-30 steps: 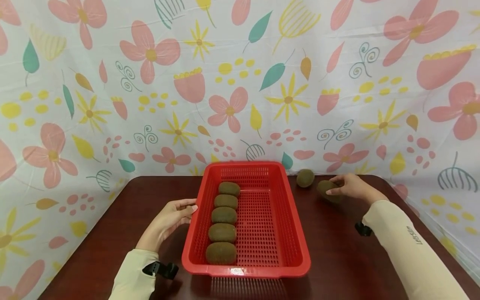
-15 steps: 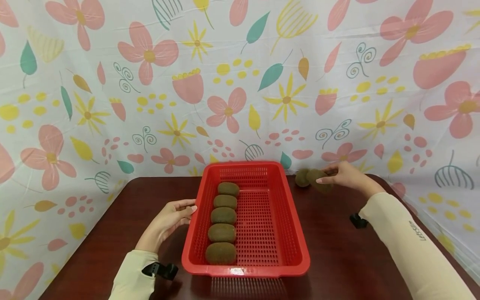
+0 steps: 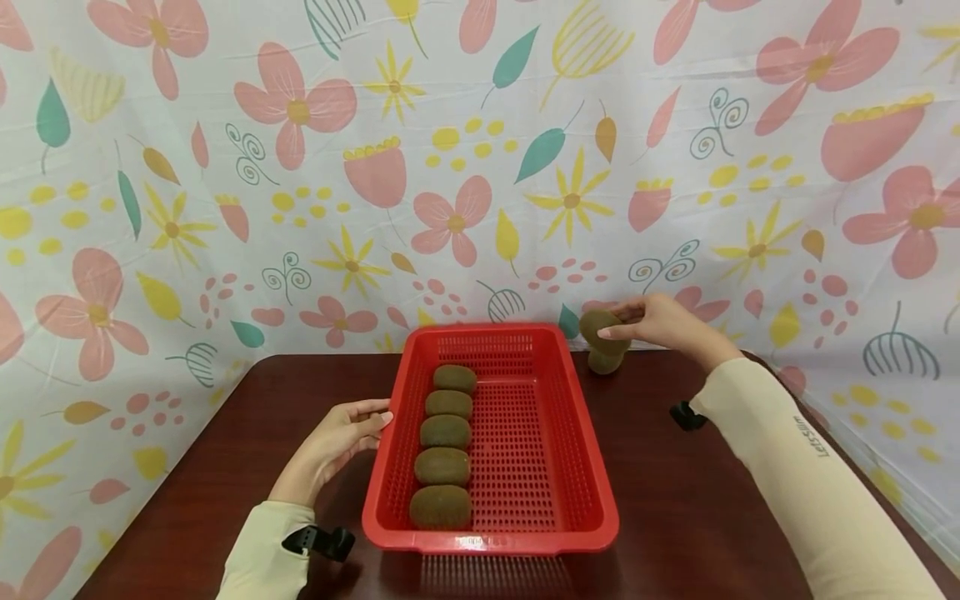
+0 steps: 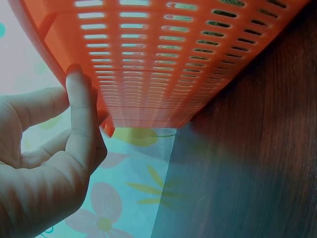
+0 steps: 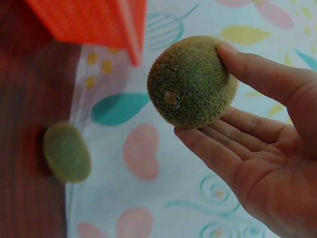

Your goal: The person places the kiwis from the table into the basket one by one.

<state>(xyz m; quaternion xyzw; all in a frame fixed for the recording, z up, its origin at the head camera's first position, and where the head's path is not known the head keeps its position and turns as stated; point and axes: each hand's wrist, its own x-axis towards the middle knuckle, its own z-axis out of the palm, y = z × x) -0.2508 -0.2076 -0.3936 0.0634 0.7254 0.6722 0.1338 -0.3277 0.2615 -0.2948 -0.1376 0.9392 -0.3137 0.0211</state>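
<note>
In the head view a red plastic basket (image 3: 540, 433) with slotted sides holds a column of several brown kiwis (image 3: 445, 432) along its left side. My left hand (image 3: 335, 446) holds the basket's left rim with thumb and fingers; the left wrist view shows these fingers (image 4: 79, 109) at the rim's outer side. Up beyond the basket's far right corner, my right hand (image 3: 660, 325) pinches a kiwi (image 5: 190, 82) between thumb and fingertips, raised above the table. Another kiwi (image 5: 67, 152) lies on the table below it, partly covered by the held one in the head view.
The dark red-brown table (image 3: 675, 517) runs back to a white cloth (image 3: 465, 125) printed with flowers and leaves. Its right part and left part flank the basket. A black strap device (image 3: 321, 542) sits on the left wrist.
My right hand has lifted a kiwi off the table and carried it left and up, over the other loose kiwi. My left hand and the basket stay in place.
</note>
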